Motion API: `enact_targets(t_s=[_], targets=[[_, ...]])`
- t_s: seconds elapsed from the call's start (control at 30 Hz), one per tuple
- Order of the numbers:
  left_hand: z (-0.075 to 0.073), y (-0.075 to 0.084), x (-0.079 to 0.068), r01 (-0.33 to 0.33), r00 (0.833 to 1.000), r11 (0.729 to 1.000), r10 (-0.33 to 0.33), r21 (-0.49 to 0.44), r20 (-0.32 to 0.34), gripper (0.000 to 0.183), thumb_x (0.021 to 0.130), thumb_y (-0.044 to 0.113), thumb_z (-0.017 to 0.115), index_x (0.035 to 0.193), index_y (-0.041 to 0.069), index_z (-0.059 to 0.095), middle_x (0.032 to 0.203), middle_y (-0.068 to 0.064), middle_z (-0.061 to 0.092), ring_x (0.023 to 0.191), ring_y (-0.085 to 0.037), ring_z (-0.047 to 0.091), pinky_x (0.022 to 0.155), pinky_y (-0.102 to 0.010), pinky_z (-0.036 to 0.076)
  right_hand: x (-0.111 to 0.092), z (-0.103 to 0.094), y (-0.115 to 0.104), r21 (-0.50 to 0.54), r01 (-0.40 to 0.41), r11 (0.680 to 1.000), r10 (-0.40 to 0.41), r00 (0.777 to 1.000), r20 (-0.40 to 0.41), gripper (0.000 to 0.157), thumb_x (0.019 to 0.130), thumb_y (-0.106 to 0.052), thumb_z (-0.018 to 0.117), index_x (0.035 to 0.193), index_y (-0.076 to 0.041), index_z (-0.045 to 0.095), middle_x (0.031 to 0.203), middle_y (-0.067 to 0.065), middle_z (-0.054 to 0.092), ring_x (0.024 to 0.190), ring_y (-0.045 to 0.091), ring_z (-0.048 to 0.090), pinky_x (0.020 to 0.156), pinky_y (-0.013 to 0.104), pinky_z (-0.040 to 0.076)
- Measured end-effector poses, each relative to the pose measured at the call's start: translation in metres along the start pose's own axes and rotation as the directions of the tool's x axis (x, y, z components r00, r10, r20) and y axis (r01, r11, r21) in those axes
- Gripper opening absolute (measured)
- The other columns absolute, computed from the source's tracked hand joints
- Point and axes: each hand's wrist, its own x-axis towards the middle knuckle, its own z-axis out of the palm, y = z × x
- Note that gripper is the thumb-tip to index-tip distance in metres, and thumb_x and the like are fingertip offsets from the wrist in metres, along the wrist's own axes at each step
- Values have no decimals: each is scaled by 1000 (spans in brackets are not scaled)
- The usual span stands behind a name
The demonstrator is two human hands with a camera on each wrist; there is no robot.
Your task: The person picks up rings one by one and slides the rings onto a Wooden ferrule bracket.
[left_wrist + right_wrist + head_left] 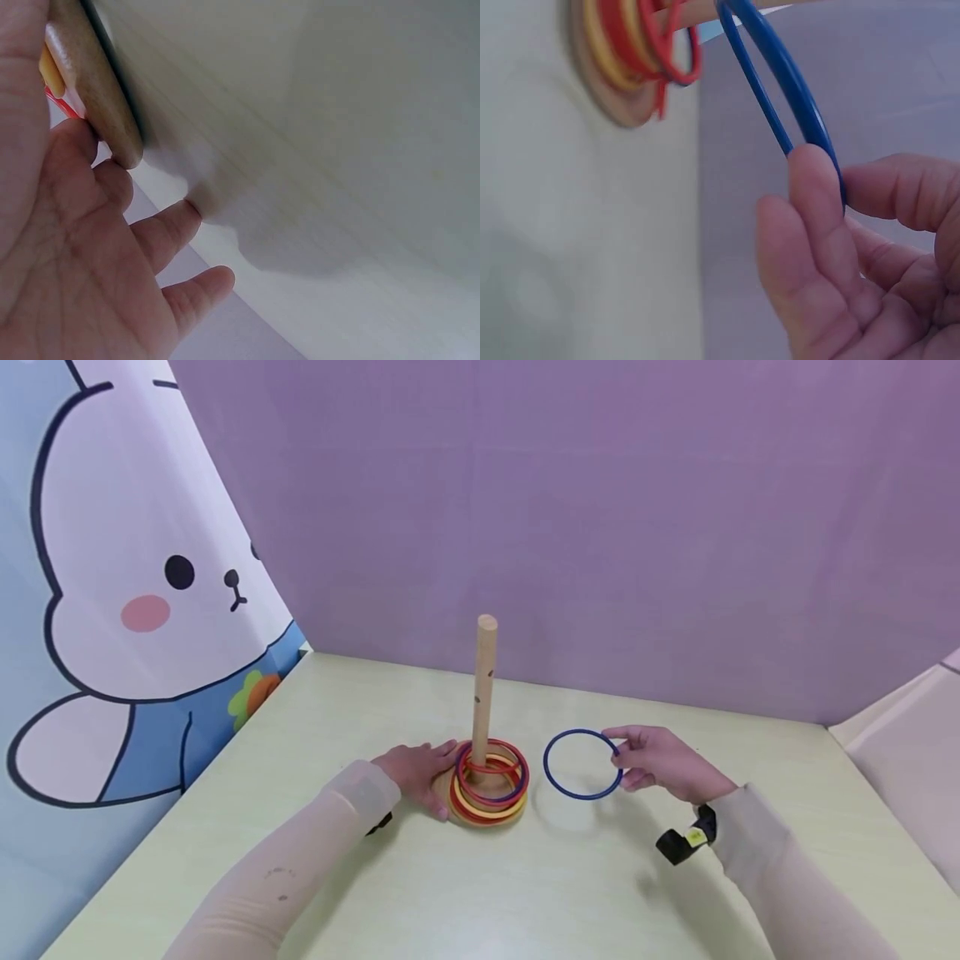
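Note:
A wooden peg (484,693) stands upright on a round wooden base (442,787) in the head view. Red, yellow and purple rings (487,814) lie stacked around its foot, the top ones tilted. My left hand (416,774) grips the left edge of the base, thumb in front and fingers behind; in the left wrist view two fingers bend against the base's rim (97,90) while the other two stick out. To the right of the peg, my right hand (663,764) pinches a blue ring (581,797) between thumb and fingers, held above the table.
The stand sits on a pale table (480,893). A purple wall covering (570,527) rises behind it, and a printed cartoon cloth (150,610) hangs on the left. A white panel (911,752) borders the right side.

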Motion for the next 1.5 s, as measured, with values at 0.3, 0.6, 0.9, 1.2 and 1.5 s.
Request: enact_targets(t_s=[0.3, 0.6, 0.9, 1.2, 1.5], targets=[[-1, 1, -2, 1, 1000, 1000, -1, 1, 3, 104, 72, 56, 76, 154, 22, 22, 158, 3, 20, 137, -39, 32, 99, -57, 39, -10, -7, -43, 37, 80, 996, -79, 997, -26, 54, 96, 1, 50, 144, 11, 28, 88, 6, 56, 61, 11, 61, 70, 28, 56], [-1, 1, -1, 2, 1000, 1000, -2, -5, 1, 103, 72, 57, 76, 154, 23, 23, 158, 3, 21, 138, -37, 31, 100, -57, 39, -20, -6, -82, 112, 139, 984, -129, 987, -95, 57, 96, 1, 52, 146, 8, 27, 90, 5, 57, 61, 11, 63, 69, 26, 56], [0, 0, 1, 10, 1000, 1000, -10, -14, 4, 102, 72, 57, 76, 153, 23, 25, 159, 4, 20, 139, -35, 29, 101, -56, 37, -27, 0, -110, 285, 249, 926, -214, 966, -148, 61, 96, -3, 55, 149, 3, 26, 89, 5, 60, 65, 13, 65, 72, 27, 56], [-1, -1, -3, 26, 1000, 999, -26, -46, -1, 102, 71, 54, 78, 153, 23, 25, 158, 3, 22, 138, -36, 30, 100, -55, 39, -24, 22, -133, 425, 362, 830, -289, 930, -227, 64, 93, 2, 57, 149, 0, 26, 87, 5, 60, 64, 13, 65, 73, 27, 56], [-5, 2, -4, 50, 999, 993, -48, -108, 15, 103, 71, 52, 80, 153, 26, 24, 158, 5, 20, 140, -35, 27, 102, -56, 36, -15, 47, -144, 493, 398, 774, -305, 916, -261, 59, 96, 1, 52, 149, -1, 27, 83, 5, 59, 63, 11, 66, 74, 25, 56]])
